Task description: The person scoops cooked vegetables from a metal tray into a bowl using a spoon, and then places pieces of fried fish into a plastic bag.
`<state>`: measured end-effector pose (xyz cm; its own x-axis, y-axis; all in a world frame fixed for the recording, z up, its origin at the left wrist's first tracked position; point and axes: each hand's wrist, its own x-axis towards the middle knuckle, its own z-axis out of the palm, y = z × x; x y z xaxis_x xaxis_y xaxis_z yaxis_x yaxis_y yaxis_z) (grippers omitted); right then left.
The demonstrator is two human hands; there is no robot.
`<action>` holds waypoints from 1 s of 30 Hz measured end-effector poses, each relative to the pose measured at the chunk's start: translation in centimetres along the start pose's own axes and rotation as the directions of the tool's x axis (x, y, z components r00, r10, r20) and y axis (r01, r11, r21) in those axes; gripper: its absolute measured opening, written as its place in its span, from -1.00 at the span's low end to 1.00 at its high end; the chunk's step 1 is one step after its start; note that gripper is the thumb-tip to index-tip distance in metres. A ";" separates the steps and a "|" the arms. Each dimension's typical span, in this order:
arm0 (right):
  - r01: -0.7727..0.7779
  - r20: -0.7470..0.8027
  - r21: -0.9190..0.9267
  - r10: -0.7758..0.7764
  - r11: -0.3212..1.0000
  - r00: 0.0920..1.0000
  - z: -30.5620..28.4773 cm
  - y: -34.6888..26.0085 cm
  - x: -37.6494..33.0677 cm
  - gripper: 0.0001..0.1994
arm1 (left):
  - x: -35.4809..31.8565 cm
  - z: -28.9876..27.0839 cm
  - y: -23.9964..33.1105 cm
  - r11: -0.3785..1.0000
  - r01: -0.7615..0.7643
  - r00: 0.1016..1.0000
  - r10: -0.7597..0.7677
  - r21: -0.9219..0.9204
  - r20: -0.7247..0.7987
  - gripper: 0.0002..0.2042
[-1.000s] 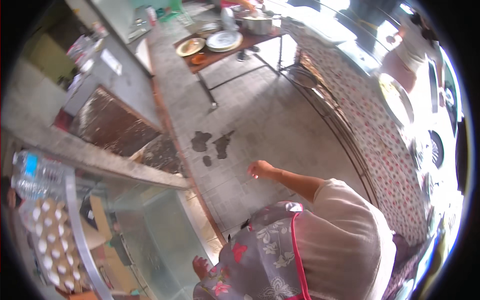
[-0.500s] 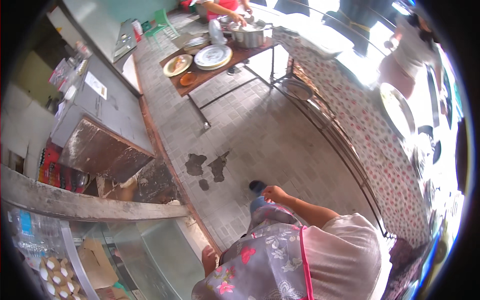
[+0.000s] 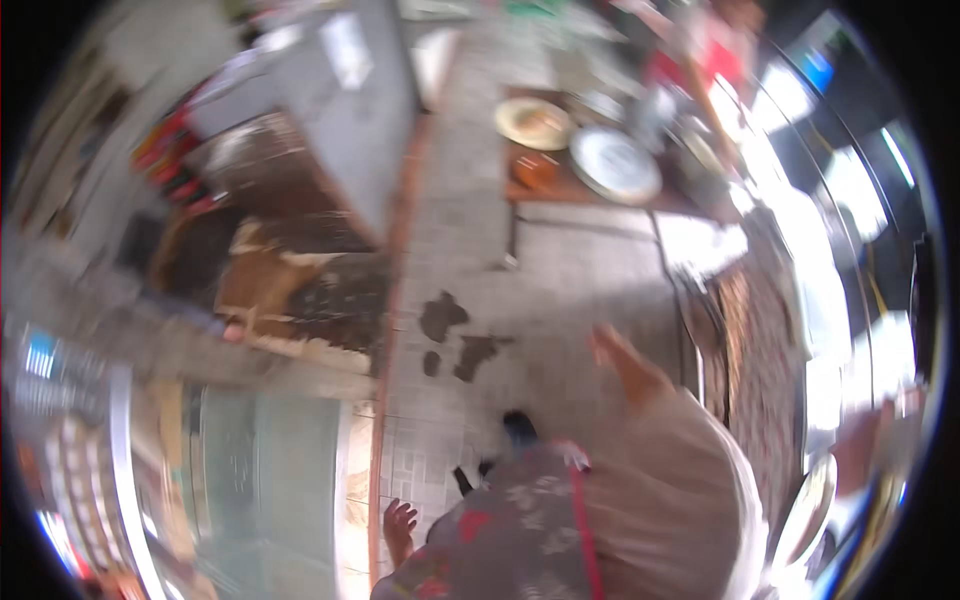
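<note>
My left hand [image 3: 399, 522] hangs low beside my flowered grey apron [image 3: 510, 520], its fingers loosely spread and nothing visible in them. Out in front of my body, over the tiled floor [image 3: 560, 290], is my right hand [image 3: 607, 345], too smeared by motion to show its fingers. Neither hand appears to touch anything. Past the right hand stands a brown table [image 3: 560, 192]. It carries a cream plate with food [image 3: 533, 124], white patterned plates [image 3: 615, 165], an orange bowl [image 3: 536, 170] and a blurred metal pot [image 3: 697, 160].
At the table's far right a person in red [image 3: 715, 55] reaches toward the pot. To my left are a worn wooden box [image 3: 275, 180], a grey cabinet [image 3: 370, 110] and a glass-fronted case [image 3: 265, 480]. A cloth-covered counter [image 3: 765, 330] runs along the right. Dark patches [image 3: 443, 315] mark the floor.
The whole view has turned, so the table sits further right and the picture is blurred. My right hand has swung forward, away from my waist. More of my left hand's fingers show.
</note>
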<state>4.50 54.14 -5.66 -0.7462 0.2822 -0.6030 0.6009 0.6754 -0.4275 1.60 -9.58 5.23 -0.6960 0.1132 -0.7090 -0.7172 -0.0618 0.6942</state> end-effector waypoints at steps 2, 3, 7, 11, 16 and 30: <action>0.072 -0.089 -0.662 -0.174 0.746 0.981 -5.5 3.6 2.4 -0.82 | 0.8 1.1 -1.2 0.976 -0.002 1.000 -0.003 0.217 0.025 -0.59; -0.023 -0.225 -0.738 -0.215 0.674 0.950 -8.2 5.8 2.0 -0.79 | 2.8 1.9 -0.6 0.941 -0.032 0.994 -0.004 0.336 0.107 -0.59; 0.035 -0.627 -0.046 -0.056 0.998 0.777 -19.5 -1.5 -0.3 -0.73 | 6.7 4.0 1.1 0.866 -0.083 0.988 0.005 0.493 0.157 -0.58; -0.156 -0.641 -0.071 0.074 0.985 0.764 -31.3 1.2 -2.7 -0.82 | 10.5 9.3 3.4 0.842 -0.125 0.981 0.027 0.525 0.191 -0.56; -0.100 -0.825 0.165 0.193 0.981 0.532 -44.5 7.1 2.9 -0.73 | 12.3 15.7 3.5 0.835 -0.072 0.994 0.014 0.545 0.109 -0.54; -0.296 -0.867 0.267 0.363 0.917 0.343 -65.4 22.1 14.8 -0.76 | 18.5 40.7 13.5 0.763 -0.326 0.945 0.287 0.558 0.159 -0.46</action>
<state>-12.02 117.80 19.97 -0.2859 0.9322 0.2219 0.8486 0.3539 -0.3933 -19.59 32.02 6.52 -0.8578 0.2470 -0.4508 -0.3013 0.4689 0.8302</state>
